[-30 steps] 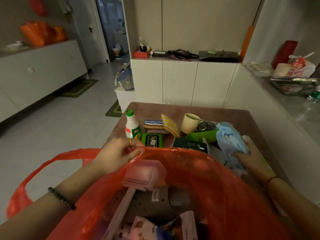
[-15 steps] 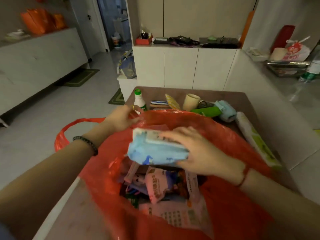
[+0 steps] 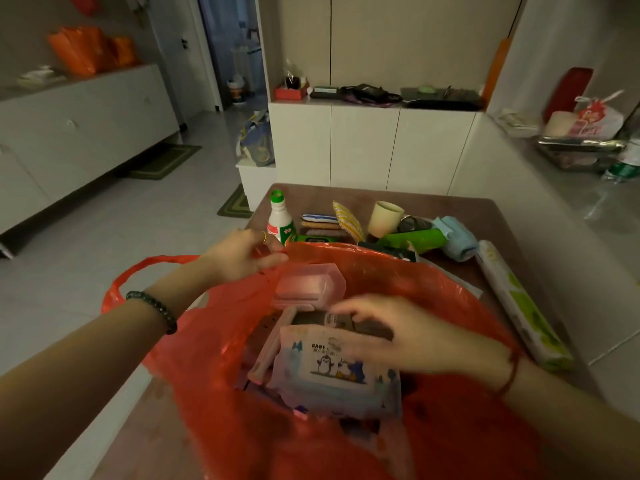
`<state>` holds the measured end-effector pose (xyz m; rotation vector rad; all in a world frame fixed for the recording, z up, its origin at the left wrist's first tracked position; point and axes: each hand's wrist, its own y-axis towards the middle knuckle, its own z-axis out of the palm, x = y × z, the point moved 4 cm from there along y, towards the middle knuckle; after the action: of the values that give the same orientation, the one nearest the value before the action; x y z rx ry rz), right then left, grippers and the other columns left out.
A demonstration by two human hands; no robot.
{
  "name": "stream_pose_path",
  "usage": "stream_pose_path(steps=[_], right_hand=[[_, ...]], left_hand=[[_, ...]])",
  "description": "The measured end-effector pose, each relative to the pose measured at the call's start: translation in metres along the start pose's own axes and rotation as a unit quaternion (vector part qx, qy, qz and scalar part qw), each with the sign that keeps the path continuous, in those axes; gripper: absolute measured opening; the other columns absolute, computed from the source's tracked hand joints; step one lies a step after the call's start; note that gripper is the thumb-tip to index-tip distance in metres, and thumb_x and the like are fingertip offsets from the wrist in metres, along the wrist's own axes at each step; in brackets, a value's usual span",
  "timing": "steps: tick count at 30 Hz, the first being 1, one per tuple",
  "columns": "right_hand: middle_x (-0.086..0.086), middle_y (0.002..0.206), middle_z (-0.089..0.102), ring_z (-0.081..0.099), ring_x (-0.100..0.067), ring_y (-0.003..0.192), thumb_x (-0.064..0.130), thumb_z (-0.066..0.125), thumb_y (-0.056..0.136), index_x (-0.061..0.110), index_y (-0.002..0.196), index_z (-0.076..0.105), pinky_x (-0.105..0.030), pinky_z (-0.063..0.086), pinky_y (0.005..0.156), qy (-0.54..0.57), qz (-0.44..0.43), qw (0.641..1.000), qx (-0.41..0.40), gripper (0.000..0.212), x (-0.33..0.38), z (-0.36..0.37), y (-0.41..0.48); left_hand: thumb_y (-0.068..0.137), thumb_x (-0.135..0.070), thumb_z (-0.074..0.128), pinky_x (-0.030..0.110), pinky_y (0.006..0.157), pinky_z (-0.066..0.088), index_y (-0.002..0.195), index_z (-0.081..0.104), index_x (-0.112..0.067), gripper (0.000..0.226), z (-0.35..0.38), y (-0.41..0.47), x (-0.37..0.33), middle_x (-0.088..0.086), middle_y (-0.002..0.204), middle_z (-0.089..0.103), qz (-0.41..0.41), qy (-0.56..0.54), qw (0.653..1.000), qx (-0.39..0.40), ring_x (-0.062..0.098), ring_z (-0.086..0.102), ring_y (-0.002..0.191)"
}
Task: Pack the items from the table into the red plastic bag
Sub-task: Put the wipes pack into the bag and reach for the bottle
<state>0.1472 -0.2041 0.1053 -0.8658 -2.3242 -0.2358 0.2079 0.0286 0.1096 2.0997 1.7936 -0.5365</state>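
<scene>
Inside the red bag, right hand lies spread on the wipes pack; left hand pinches its rim.

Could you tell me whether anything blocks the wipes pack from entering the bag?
Nothing visible blocks it. The left hand holds the bag open, and the pack lies in its mouth under the right hand, with a pink box behind.
</scene>
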Motion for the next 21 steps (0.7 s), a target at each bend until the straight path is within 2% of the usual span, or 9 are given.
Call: stream_pose_path(steps=[2,4,6,8,10,13,16,19,21], right_hand=[[0.002,0.114,0.064,0.063,-0.005,0.097,0.025,0.067,0.081,0.025,0.12,0.054,-0.019,0.05,0.089,0.09,-0.012,0.993,-0.079,0.042,0.0,-0.038,0.023],[-0.002,0.105,0.067,0.066,-0.012,0.093,0.019,0.068,0.08,0.023,0.114,0.056,-0.012,0.049,0.081,0.128,-0.004,0.981,-0.146,0.036,-0.01,-0.071,0.055],[-0.003,0.112,0.064,0.064,-0.016,0.099,0.023,0.068,0.08,0.022,0.119,0.053,-0.011,0.047,0.078,0.116,0.021,0.979,-0.167,0.042,-0.029,-0.093,0.097],[-0.005,0.125,0.057,0.059,-0.017,0.108,0.027,0.069,0.079,0.022,0.128,0.046,-0.019,0.047,0.084,0.101,0.058,0.981,-0.154,0.055,-0.056,-0.1,0.141],[-0.007,0.136,0.048,0.053,-0.021,0.117,0.03,0.071,0.077,0.024,0.137,0.036,-0.027,0.046,0.09,0.09,0.091,0.982,-0.139,0.07,-0.084,-0.098,0.181],[-0.01,0.146,0.036,0.041,-0.025,0.13,0.03,0.074,0.074,0.026,0.142,0.025,-0.035,0.04,0.103,0.067,0.118,0.985,-0.106,0.085,-0.118,-0.085,0.233],[-0.008,0.149,0.032,0.037,-0.024,0.133,0.032,0.075,0.073,0.027,0.144,0.019,-0.035,0.035,0.107,0.047,0.122,0.988,-0.084,0.091,-0.141,-0.069,0.274],[-0.008,0.148,0.034,0.036,-0.024,0.134,0.032,0.076,0.073,0.025,0.145,0.018,-0.032,0.033,0.105,0.047,0.117,0.989,-0.082,0.093,-0.154,-0.052,0.302],[-0.007,0.149,0.031,0.034,-0.024,0.135,0.031,0.075,0.073,0.023,0.146,0.016,-0.032,0.032,0.105,0.055,0.115,0.989,-0.078,0.094,-0.159,-0.041,0.313]], left_hand=[[0.086,-0.037,0.058,0.024,0.07,0.052,0.079,0.061,-0.032,0.009,-0.005,0.01,0.002,-0.005,0.079,0.067,-0.003,-0.02,1.0,-0.004,0.008,0.064,0.072],[0.086,-0.038,0.057,0.031,0.077,0.053,0.096,0.067,-0.02,0.023,-0.012,0.029,0.008,0.003,0.09,0.07,-0.014,-0.038,0.999,-0.03,0.016,0.065,0.079],[0.088,-0.035,0.056,0.03,0.081,0.05,0.11,0.063,-0.011,0.034,-0.019,0.056,0.019,0.007,0.1,0.068,-0.042,-0.043,0.996,-0.062,0.018,0.062,0.086],[0.088,-0.036,0.056,0.031,0.087,0.048,0.124,0.054,-0.009,0.046,-0.021,0.086,0.035,0.01,0.115,0.063,-0.084,-0.054,0.992,-0.081,0.022,0.061,0.1],[0.086,-0.035,0.06,0.035,0.098,0.044,0.137,0.038,-0.009,0.061,-0.016,0.115,0.056,0.013,0.133,0.052,-0.146,-0.105,0.981,-0.072,0.026,0.053,0.119],[0.084,-0.024,0.065,0.034,0.101,0.036,0.146,0.015,-0.009,0.081,0.002,0.154,0.08,0.013,0.147,0.034,-0.208,-0.2,0.955,-0.066,0.027,0.037,0.134],[0.081,-0.013,0.068,0.034,0.098,0.037,0.146,0.011,-0.009,0.086,0.023,0.191,0.105,0.014,0.146,0.034,-0.241,-0.264,0.929,-0.095,0.03,0.037,0.133],[0.077,-0.012,0.07,0.035,0.092,0.043,0.14,0.026,-0.009,0.077,0.043,0.22,0.131,0.008,0.128,0.051,-0.264,-0.296,0.91,-0.12,0.029,0.05,0.12],[0.079,-0.016,0.068,0.038,0.094,0.044,0.134,0.037,-0.007,0.064,0.052,0.23,0.143,0.011,0.127,0.054,-0.279,-0.27,0.911,-0.136,0.03,0.052,0.117]])
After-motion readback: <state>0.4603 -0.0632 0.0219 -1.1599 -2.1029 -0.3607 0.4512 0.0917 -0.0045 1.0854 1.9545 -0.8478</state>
